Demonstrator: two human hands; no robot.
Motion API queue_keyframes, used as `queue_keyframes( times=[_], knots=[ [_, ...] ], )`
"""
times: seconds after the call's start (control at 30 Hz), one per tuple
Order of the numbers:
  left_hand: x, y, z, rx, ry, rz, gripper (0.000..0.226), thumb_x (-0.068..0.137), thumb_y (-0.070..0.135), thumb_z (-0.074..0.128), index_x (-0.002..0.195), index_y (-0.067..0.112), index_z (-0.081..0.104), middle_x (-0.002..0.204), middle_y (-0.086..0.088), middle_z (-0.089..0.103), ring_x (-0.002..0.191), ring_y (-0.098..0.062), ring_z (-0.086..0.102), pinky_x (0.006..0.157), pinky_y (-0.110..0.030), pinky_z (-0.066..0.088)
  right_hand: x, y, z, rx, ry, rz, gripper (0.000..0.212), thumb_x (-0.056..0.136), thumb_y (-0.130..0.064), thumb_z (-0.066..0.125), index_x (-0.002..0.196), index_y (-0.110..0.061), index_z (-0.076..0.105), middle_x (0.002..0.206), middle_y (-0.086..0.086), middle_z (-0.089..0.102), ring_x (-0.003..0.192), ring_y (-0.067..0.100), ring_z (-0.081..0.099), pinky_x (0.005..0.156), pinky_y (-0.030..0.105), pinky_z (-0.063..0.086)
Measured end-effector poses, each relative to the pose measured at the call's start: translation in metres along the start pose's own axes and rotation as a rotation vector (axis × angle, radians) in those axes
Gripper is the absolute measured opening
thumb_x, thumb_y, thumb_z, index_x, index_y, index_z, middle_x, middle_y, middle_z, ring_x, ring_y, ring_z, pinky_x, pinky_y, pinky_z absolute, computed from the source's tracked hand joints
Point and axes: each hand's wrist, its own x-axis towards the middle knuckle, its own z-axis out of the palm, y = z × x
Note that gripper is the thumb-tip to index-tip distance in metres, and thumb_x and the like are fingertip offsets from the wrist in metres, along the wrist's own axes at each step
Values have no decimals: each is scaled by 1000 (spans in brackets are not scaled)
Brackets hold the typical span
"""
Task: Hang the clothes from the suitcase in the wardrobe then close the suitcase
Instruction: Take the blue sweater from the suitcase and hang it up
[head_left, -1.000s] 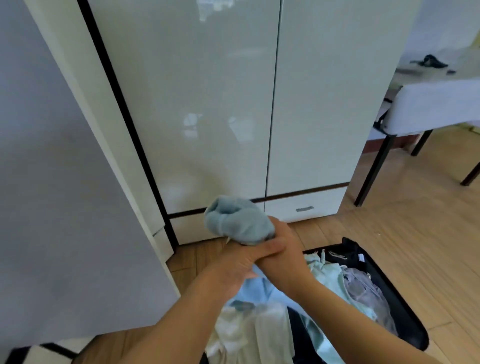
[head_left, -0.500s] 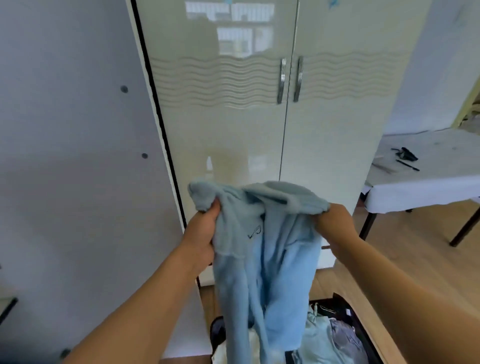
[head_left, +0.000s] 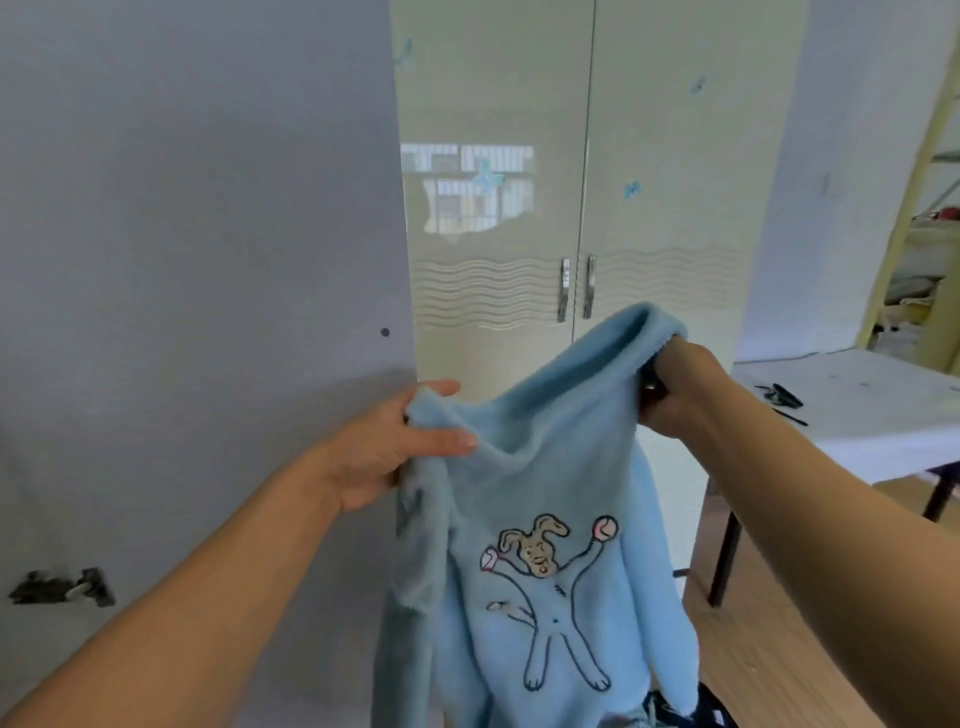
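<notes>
Both hands raised, holding up a light blue fleece top (head_left: 540, 519) by its upper edge. Left hand (head_left: 384, 447) pinches one corner between thumb and fingers; right hand (head_left: 675, 389) grips the other, higher, fingers curled into the fabric. Embroidered rabbit (head_left: 540, 551) faces the camera below the hands. Wardrobe doors (head_left: 571, 208) closed just beyond the hands. White table (head_left: 857, 410) right of the right hand.

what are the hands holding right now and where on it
Both hands hold the light blue fleece top up by its upper edge: the left hand pinches the left corner, the right hand grips the right end near the collar.
</notes>
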Motion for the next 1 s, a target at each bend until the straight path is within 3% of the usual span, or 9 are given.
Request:
queue_keyframes(
  times=[0.13,0.23,0.37,0.43,0.57,0.7,0.83,0.9,1.0],
  knots=[
    [-3,15,4,130,-67,-42,97,51,47,85,136,31,41,119,-1,61,109,-20,60,94,-35,50,-25,8,38,25,-66,9,13,93,-4,47,84,-1,56,74,10,57,68,20,56,64,31,52],
    [4,13,19,249,-71,-56,59,74,29,78,127,25,52,116,-2,65,107,-18,63,91,-35,53,-38,28,63,28,-143,44,21,96,-3,42,77,0,53,73,11,55,63,18,56,49,23,52],
    [20,-3,24,133,168,-80,8,90,13,61,87,16,66,87,-2,70,80,-18,64,65,-28,50,-48,42,68,213,-225,-39,20,94,-8,46,76,-4,53,74,9,53,62,17,55,54,22,51],
    [21,-6,28,-17,234,-86,15,93,12,57,81,16,65,79,-2,69,69,-15,63,58,-26,48,-57,47,63,8,-380,-151,7,88,-15,61,94,-12,60,83,5,64,73,16,64,65,24,55],
    [20,-5,33,-296,268,-96,15,92,2,54,89,10,67,78,-8,71,65,-19,68,58,-31,56,-48,68,56,-627,-492,-476,70,68,-15,83,128,-24,48,113,-1,63,103,14,63,88,32,55],
    [28,-12,17,-561,405,-195,9,87,0,58,94,-2,63,116,-26,63,90,-31,64,89,-46,51,-33,76,39,-883,-320,-416,43,68,-11,72,110,-13,63,104,5,67,96,23,63,86,39,54],
    [22,-8,16,-482,395,-272,14,87,-2,47,86,0,61,88,-20,63,77,-30,61,77,-41,53,-13,83,26,-1206,-63,-425,22,79,-3,47,95,-2,63,92,13,65,82,26,56,71,30,45],
    [10,-3,19,-299,297,-290,12,86,11,59,91,1,62,84,-16,65,77,-28,63,79,-41,52,-1,82,15,-906,18,-232,22,78,5,39,85,1,60,82,18,59,74,27,51,66,32,42],
    [-3,-11,24,391,177,-257,59,56,42,84,103,12,65,97,-6,71,89,-22,67,83,-38,55,2,77,11,-249,-91,192,25,76,14,33,72,-1,53,72,12,52,66,26,49,64,35,46]
  ],
)
